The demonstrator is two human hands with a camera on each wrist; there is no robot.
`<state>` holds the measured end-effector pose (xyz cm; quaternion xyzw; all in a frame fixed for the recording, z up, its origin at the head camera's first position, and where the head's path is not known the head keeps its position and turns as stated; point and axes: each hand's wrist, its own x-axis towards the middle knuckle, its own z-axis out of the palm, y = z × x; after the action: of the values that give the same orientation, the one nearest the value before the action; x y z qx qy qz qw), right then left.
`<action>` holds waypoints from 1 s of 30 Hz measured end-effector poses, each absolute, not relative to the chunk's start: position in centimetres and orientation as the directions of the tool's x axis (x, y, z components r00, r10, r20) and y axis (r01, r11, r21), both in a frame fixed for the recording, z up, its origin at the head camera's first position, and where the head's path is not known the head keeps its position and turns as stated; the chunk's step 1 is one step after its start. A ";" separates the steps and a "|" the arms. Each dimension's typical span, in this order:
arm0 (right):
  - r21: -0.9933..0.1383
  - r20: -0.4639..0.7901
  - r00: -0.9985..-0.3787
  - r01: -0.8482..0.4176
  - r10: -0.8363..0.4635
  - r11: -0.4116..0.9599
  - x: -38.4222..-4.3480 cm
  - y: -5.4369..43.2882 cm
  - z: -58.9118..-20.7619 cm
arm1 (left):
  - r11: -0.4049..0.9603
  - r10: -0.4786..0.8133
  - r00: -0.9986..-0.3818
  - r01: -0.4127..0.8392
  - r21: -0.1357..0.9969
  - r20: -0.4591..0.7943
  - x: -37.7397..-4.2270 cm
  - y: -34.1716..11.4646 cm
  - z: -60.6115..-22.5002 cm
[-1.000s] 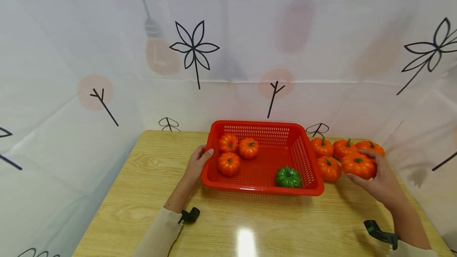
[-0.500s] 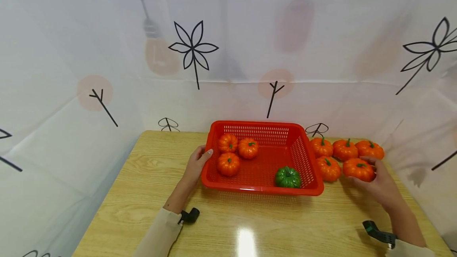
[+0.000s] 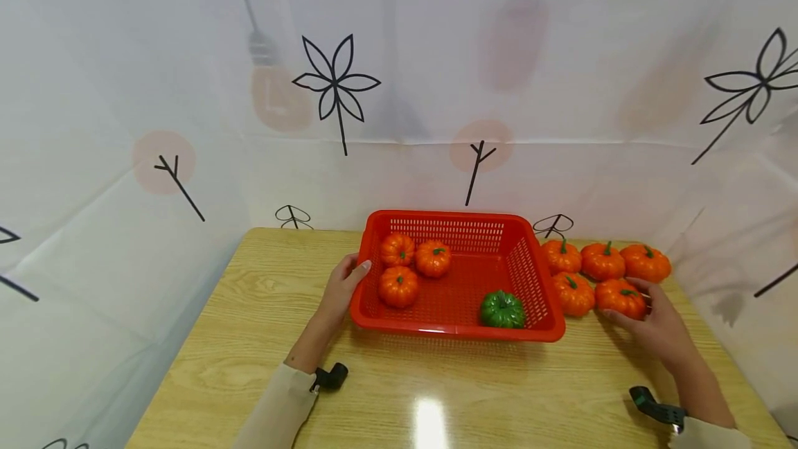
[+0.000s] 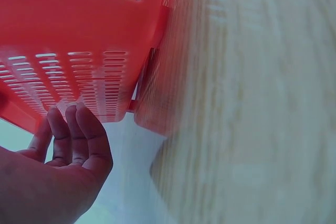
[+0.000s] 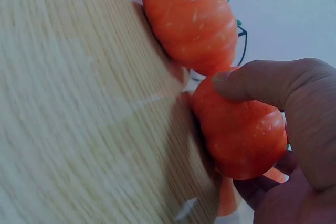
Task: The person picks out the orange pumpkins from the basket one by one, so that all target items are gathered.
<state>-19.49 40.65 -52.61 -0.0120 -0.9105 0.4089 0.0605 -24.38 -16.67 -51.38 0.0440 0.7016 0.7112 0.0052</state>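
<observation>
My left hand holds the left side of a red plastic basket. Its thumb lies at the rim, and in the left wrist view the fingertips touch the slotted outer wall. Inside the basket sit a green pumpkin and 3 small orange pumpkins, one of them the front orange pumpkin. To the right of the basket, my right hand grips another orange pumpkin, thumb on the near side and fingers around the far side. That pumpkin is low at the table, next to its left neighbour.
Several orange pumpkins stand in two rows right of the basket, among them the far right pumpkin. The wooden table ends at a patterned white cloth behind and on both sides.
My right hand has lowered the orange pumpkin and shifted it slightly left, beside the front-row pumpkin. My left hand and the basket have stayed in place.
</observation>
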 end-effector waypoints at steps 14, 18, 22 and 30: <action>-0.729 0.237 -0.971 -0.165 0.019 0.664 -20.1 40.5 -52.8 | -0.015 0.071 -0.997 0.039 0.999 0.040 -24.4 -16.7 -51.6; -0.722 0.249 -0.968 -0.180 0.009 0.668 -20.0 40.2 -51.9 | -0.020 0.073 -0.996 0.042 0.999 0.043 -24.5 -16.7 -51.7; -0.705 0.248 -0.968 -0.193 -0.018 0.682 -19.9 39.3 -50.7 | -0.018 0.067 -0.997 0.044 0.999 0.046 -24.4 -16.7 -51.6; -0.612 0.306 -0.947 -0.277 -0.101 0.741 -19.6 36.8 -48.0 | -0.005 0.059 -0.997 0.055 0.998 0.055 -24.5 -16.6 -51.5</action>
<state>-19.61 36.82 -47.99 0.1020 -0.9242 0.3454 0.1273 -24.45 -16.63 -51.45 0.0403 0.7053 0.7078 0.0016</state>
